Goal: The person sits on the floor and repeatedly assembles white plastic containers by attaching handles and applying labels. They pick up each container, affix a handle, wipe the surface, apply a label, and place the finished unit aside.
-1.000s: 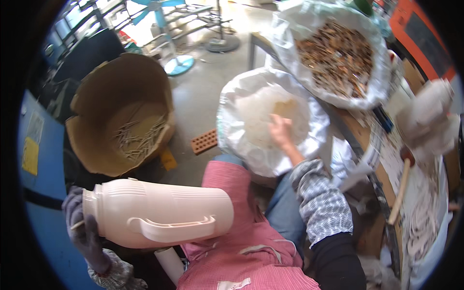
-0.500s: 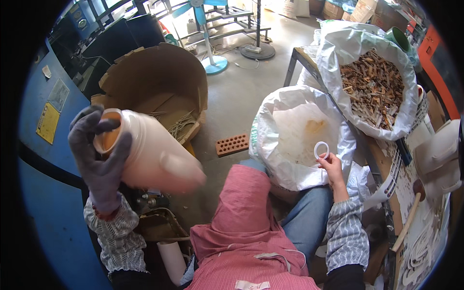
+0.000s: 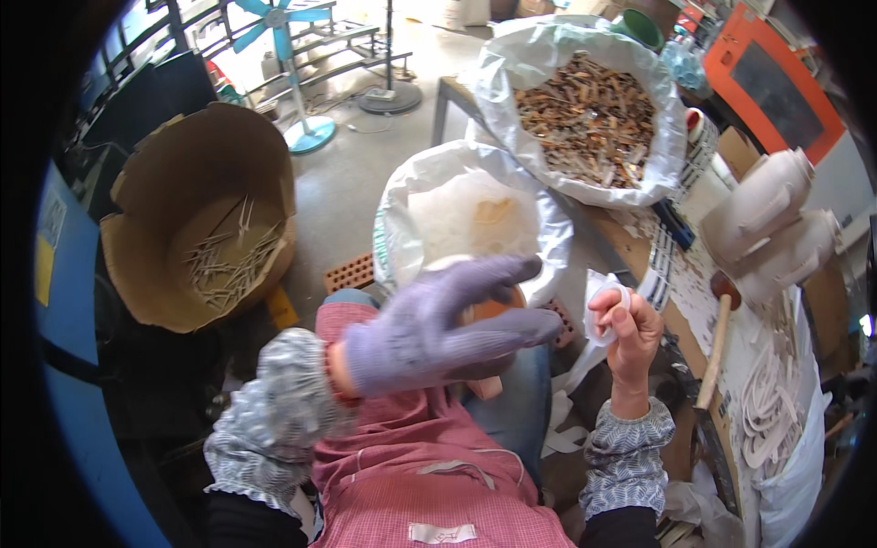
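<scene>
- The gloved fingers (image 3: 507,274) of the left hand (image 3: 429,333) are spreading apart and lying over the orange-rimmed mouth of a jug (image 3: 489,306); most of the jug is hidden under the hand, so whether the palm is gripping it cannot be told.
- The bare fingers (image 3: 610,306) of the right hand (image 3: 630,333) are pinching together on a small white ring (image 3: 610,297), just right of the jug.
- The jug is sitting over the person's lap, above the pink apron (image 3: 420,475) and the blue trouser leg.
- A patterned grey sleeve (image 3: 274,411) is covering the left forearm, lower left of the jug; a matching one is covering the right forearm below the right hand.
- An open white sack (image 3: 402,210) with pale contents is standing on the floor just behind the jug.
- A red brick (image 3: 352,271) is lying on the floor left of that sack, near the jug.
- A bigger sack (image 3: 512,73) full of brown scraps is resting on the desk (image 3: 630,242), farther behind the jug and to its right.
- Two more white jugs (image 3: 767,224) are lying on the desk, well right of the held jug.
- A wooden mallet (image 3: 717,338) is lying on the desk just right of the right hand.
- A cardboard bin (image 3: 183,173) holding pale strips is standing well left of the jug.
- A blue fan (image 3: 274,18) is standing on the floor far behind the bin.
</scene>
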Demonstrator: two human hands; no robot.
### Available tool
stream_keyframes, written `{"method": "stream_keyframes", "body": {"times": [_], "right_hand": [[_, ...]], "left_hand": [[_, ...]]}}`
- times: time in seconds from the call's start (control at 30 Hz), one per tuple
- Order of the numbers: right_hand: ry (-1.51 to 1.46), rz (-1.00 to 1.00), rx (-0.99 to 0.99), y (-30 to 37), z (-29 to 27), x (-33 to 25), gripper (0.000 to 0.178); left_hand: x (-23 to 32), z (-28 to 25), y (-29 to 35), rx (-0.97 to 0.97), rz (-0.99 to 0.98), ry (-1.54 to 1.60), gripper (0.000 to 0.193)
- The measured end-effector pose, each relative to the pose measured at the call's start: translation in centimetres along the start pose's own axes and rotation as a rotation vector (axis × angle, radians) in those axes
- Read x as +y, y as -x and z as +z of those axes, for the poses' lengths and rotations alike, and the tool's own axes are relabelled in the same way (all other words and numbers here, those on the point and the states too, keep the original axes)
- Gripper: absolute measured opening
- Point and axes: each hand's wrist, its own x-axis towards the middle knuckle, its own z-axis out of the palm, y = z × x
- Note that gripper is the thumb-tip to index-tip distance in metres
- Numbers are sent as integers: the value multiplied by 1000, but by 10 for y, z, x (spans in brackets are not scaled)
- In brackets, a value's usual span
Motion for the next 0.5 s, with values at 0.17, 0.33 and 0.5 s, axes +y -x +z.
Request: {"method": "stream_keyframes", "body": {"times": [0.17, 0.33, 0.5], "right_hand": [[-159, -81, -48, -1, 7, -32, 23], [-180, 347, -223, -7, 27, -42, 41], [657, 35, -225, 6, 45, -25, 20]], "left_hand": [[-8, 66, -15, 213, -82, -64, 78], [-6, 81, -15, 81, -260, -110, 93], [-16, 81, -11, 41, -220, 15, 96]]}}
